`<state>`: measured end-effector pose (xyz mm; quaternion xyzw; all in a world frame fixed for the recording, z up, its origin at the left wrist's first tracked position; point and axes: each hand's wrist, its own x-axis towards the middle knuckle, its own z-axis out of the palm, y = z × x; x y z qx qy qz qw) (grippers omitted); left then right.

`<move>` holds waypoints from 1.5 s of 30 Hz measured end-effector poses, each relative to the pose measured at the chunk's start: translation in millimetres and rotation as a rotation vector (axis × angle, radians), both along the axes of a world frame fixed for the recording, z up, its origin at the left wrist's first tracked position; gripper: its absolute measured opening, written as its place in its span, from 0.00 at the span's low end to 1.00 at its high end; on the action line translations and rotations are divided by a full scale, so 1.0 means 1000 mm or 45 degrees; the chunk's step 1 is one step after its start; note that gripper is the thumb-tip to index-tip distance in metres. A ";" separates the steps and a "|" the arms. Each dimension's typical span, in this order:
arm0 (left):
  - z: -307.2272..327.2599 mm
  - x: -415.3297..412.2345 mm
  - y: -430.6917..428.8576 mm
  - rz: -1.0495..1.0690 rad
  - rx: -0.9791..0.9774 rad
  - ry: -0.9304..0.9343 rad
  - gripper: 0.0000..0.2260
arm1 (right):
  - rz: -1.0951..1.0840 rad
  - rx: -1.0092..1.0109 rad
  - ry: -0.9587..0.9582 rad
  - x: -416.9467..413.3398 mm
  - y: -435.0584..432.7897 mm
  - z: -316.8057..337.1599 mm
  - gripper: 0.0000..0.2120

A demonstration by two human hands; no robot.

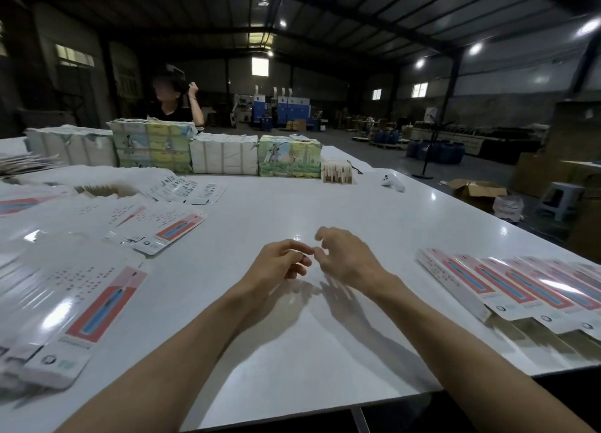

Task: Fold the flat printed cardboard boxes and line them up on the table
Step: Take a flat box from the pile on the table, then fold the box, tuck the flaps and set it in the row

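Flat printed cardboard boxes, white with a red and blue panel, lie in loose stacks on the left: one stack (78,315) near me and another (162,227) farther back. On the right, a row of folded boxes (507,286) lies side by side near the table's edge. My left hand (279,263) and my right hand (344,257) hover close together over the bare middle of the white table (309,351). Both hold nothing, and their fingers are loosely curled and apart.
Bundled packs of printed cartons (224,153) stand in a line across the far side of the table. A white handheld device (393,182) lies at the back right. A person (175,101) sits behind the bundles. Past the right edge stand a stool (559,198) and an open cardboard carton (474,188).
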<state>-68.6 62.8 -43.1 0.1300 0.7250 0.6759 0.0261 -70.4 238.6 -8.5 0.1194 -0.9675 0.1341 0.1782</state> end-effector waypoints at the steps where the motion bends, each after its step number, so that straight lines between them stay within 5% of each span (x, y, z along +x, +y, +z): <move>1: 0.000 0.002 0.001 0.048 0.010 -0.012 0.13 | 0.044 -0.060 -0.023 -0.004 -0.013 -0.006 0.13; 4: 0.004 0.001 -0.004 0.290 -0.117 0.027 0.12 | 0.114 -0.212 -0.031 -0.009 -0.033 -0.027 0.15; 8: 0.034 0.001 -0.040 0.500 -0.803 0.148 0.07 | 0.203 -0.286 0.029 -0.017 -0.028 -0.043 0.16; 13: 0.059 0.026 -0.110 0.656 -1.581 -0.023 0.11 | 0.215 -0.384 -0.007 -0.023 -0.026 -0.047 0.14; 20: 0.077 0.061 -0.161 0.931 -2.132 -0.430 0.35 | 0.241 -0.474 -0.052 -0.023 -0.026 -0.044 0.12; 35: 0.079 0.050 -0.209 0.756 -2.007 -0.686 0.43 | 0.325 -0.597 -0.080 -0.017 -0.022 -0.045 0.11; 41: 0.087 0.035 -0.217 0.698 -1.711 -0.392 0.25 | 0.341 -0.576 -0.051 -0.020 -0.024 -0.045 0.11; 45: 0.097 0.013 -0.195 0.541 -1.222 -0.216 0.15 | 0.347 -0.596 -0.054 -0.022 -0.024 -0.046 0.11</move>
